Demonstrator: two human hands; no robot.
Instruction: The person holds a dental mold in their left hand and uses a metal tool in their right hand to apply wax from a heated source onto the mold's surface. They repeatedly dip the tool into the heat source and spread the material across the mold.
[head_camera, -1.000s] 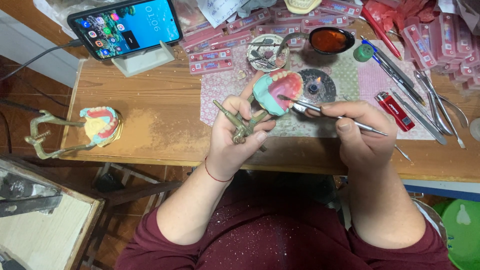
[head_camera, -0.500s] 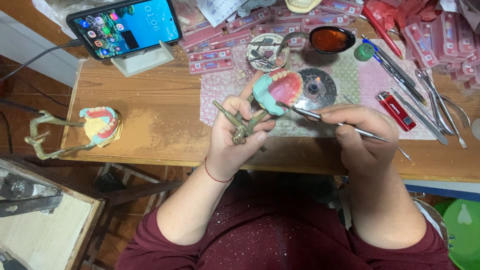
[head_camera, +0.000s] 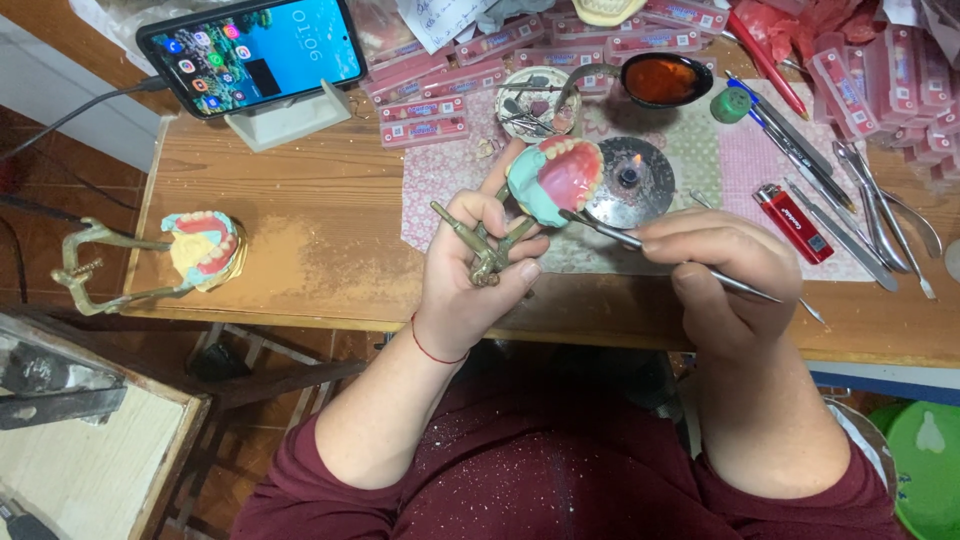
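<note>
My left hand (head_camera: 478, 265) grips a brass articulator frame (head_camera: 487, 245) that carries a teal denture model (head_camera: 553, 180) with pink wax and white teeth. It holds the model tilted up above the table edge. My right hand (head_camera: 722, 270) pinches a thin metal wax tool (head_camera: 668, 255), whose tip touches the lower right edge of the model. Just behind the model a small burner (head_camera: 630, 180) on a round metal disc shows a tiny flame.
A second articulator with a denture model (head_camera: 198, 250) stands at the table's left. A phone (head_camera: 252, 50) leans on a white stand. A red lighter (head_camera: 792, 222), metal instruments (head_camera: 880, 215), a dish of orange wax (head_camera: 664, 80) and pink tooth-strip boxes (head_camera: 425, 105) crowd the back and right.
The right hand has slid slightly left and the tool tip has settled against the model's lower edge. The left hand has kept the model nearly still.
</note>
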